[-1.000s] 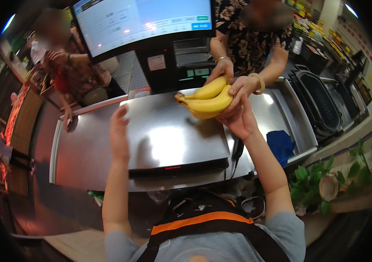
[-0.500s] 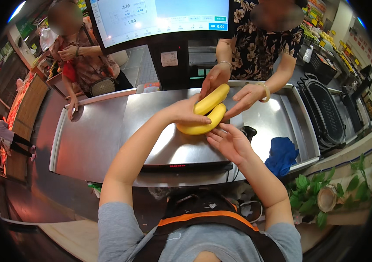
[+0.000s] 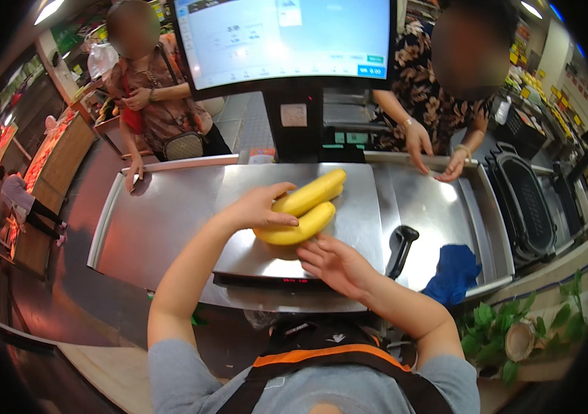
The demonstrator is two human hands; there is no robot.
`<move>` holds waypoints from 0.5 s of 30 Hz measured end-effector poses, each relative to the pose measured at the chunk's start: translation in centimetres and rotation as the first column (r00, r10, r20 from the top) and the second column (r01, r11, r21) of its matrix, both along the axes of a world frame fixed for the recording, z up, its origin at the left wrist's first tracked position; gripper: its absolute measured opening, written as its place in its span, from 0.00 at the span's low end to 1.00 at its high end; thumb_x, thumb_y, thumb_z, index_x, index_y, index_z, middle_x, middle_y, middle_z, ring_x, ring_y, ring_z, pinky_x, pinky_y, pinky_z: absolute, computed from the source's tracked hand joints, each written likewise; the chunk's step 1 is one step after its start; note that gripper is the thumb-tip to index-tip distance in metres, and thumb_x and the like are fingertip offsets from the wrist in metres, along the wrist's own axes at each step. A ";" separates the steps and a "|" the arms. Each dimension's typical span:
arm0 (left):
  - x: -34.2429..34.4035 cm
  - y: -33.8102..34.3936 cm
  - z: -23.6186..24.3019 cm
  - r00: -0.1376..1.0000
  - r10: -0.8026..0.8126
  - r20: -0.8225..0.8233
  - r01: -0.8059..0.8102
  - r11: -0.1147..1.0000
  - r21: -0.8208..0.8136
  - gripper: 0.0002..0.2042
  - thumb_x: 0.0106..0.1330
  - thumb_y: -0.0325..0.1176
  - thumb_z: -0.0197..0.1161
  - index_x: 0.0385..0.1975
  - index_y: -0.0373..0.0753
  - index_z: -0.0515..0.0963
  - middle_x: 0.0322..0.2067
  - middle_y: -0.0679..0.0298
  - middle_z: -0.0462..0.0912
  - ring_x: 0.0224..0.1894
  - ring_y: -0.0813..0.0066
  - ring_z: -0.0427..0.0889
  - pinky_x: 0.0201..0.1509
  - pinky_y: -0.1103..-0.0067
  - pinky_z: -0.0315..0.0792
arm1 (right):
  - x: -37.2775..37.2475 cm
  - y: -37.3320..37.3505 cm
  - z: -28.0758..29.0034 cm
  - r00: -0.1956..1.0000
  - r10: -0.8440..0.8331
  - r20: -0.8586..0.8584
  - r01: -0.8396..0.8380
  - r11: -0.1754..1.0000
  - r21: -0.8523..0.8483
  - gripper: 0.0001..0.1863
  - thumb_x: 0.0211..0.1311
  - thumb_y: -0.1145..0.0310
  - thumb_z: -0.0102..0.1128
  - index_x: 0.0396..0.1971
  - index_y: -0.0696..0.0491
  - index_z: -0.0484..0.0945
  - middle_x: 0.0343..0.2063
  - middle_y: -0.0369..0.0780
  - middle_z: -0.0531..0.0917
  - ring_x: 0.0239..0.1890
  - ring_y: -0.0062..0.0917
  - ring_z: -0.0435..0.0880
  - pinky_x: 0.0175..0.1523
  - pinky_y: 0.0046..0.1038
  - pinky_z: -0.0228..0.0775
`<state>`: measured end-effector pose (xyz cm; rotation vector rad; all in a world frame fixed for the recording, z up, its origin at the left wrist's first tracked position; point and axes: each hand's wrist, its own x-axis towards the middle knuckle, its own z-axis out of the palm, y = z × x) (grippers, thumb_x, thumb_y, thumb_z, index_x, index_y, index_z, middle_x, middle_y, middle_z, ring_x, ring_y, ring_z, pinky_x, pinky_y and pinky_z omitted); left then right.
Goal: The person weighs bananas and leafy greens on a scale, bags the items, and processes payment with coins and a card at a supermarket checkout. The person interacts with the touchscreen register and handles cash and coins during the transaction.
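Observation:
A bunch of yellow bananas (image 3: 310, 193) lies over the steel weighing plate (image 3: 356, 241) in the middle of the counter. My left hand (image 3: 259, 209) grips it from the left, thumb across the lower fruit. Just below the bunch, my right hand (image 3: 332, 265) has its fingers loosely apart, tips near the underside and holding nothing I can see. The other person's hands (image 3: 432, 159), at the far right edge of the counter, are clear of the fruit. A black handheld scanner (image 3: 402, 245) rests right of the plate.
A monitor (image 3: 283, 41) stands behind the plate, a person in a floral shirt (image 3: 446, 110) to its right and another with a bag (image 3: 162, 117) to its left. A blue cloth (image 3: 452, 272), black baskets (image 3: 518, 200) and leafy plant (image 3: 494, 324) are at the right.
The other person has let go of the bananas and drawn back. My left hand has taken hold, and the bunch has moved down and left onto the plate. My right hand has moved lower, leftward.

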<state>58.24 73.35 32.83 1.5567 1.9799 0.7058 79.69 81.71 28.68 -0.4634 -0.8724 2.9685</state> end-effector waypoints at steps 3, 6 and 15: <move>-1.4 -1.8 0.2 0.991 0.136 -0.013 -0.127 0.951 0.282 0.30 0.51 0.46 0.66 0.51 0.33 0.68 0.46 0.53 0.75 0.50 0.62 0.74 0.53 0.73 0.66 | 2.6 0.9 0.6 0.988 0.011 0.155 -0.008 1.000 -0.022 0.29 0.60 0.66 0.50 0.59 0.55 0.54 0.55 0.48 0.64 0.58 0.34 0.64 0.63 0.37 0.54; -5.4 -6.5 -2.1 0.886 0.443 0.134 -0.450 0.755 0.478 0.22 0.58 0.41 0.61 0.48 0.33 0.71 0.45 0.57 0.77 0.49 0.66 0.74 0.52 0.75 0.67 | 4.7 2.0 2.6 0.990 -0.029 0.138 0.009 0.989 0.145 0.25 0.60 0.68 0.49 0.57 0.57 0.56 0.50 0.49 0.71 0.53 0.33 0.70 0.59 0.35 0.60; -7.2 -23.2 -25.0 0.005 0.955 -0.296 -1.000 -0.001 -0.019 0.32 0.59 0.52 0.54 0.55 0.32 0.62 0.58 0.47 0.59 0.62 0.54 0.55 0.64 0.63 0.50 | 5.3 6.7 8.3 0.947 -0.209 -0.245 0.288 0.891 0.350 0.15 0.58 0.72 0.48 0.45 0.58 0.70 0.32 0.42 0.80 0.39 0.29 0.78 0.48 0.31 0.69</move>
